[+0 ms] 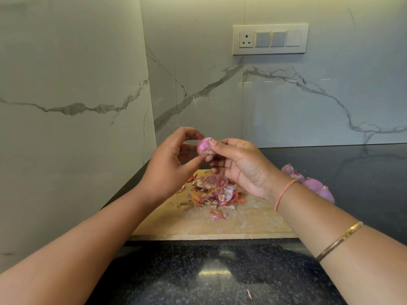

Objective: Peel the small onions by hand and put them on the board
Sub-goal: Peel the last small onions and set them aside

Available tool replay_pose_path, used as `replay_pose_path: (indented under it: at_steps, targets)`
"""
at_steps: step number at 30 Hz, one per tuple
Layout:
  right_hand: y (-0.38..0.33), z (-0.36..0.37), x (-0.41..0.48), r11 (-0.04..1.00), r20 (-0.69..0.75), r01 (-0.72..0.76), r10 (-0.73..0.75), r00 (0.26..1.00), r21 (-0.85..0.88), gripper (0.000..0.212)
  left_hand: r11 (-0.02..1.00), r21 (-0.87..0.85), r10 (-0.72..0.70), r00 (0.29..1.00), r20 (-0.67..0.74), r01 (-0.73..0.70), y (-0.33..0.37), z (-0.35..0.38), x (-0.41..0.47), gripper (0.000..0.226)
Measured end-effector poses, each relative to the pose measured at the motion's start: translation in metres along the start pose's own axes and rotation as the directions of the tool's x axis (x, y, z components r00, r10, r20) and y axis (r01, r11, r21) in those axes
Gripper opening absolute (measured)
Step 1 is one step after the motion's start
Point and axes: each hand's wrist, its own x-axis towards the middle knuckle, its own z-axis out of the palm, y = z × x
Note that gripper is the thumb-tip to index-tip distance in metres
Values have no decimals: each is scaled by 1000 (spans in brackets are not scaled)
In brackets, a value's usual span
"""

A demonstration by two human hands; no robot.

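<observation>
Nearest to me is the dark speckled table [198,271], with one small scrap of peel [249,294] lying on it by the front edge. Both my forearms reach forward over it, and the right one wears a thin gold bangle [340,241] and, at the wrist, an orange thread band [284,193].

Beyond that lies the wooden board [253,225], scored and pale, with a heap of pink and brown onion skins [218,192] near its far end.

Above the heap I hold both hands together in the air. My right hand [242,168] grips a small pink onion [203,146], thumb pressed on its top and fingers curled underneath. My left hand [169,164] is curled too, its thumb and forefinger pinching at the onion's left side. I cannot tell whether they have skin or flesh.

To the right, behind my right wrist, a few more pink onions [312,183] lie in a row. They look to be on the table just beside the board, though my wrist hides the board's edge there.

Farthest off is the veined marble wall [88,84], with a switch plate [270,39] set high in it.
</observation>
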Motion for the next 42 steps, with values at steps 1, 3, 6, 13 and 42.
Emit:
replay_pose_path:
  at_steps: [1, 3, 6, 13, 42]
  targets:
    - [0, 0, 0, 1000, 3, 0, 0, 1000, -14, 12, 999, 29, 36, 999, 1, -36, -1, 0, 0, 33]
    - [0, 1, 0, 1000, 4, -1, 1, 1000, -28, 15, 990, 106, 99, 995, -12, -97, -3, -1, 1, 33]
    - [1, 2, 1, 1000, -5, -4, 4, 1000, -12, 22, 973, 176, 159, 987, -26, -152, -4, -2, 2, 27]
    - [1, 2, 1, 999, -32, 12, -13, 999, -50, 28, 936, 261, 247, 969, -13, -236, -9, -1, 2, 26]
    - [-2, 3, 0, 990, -6, -8, 9, 1000, 142, 18, 991, 69, -101, 982, -157, 113, -10, 3, 3, 21]
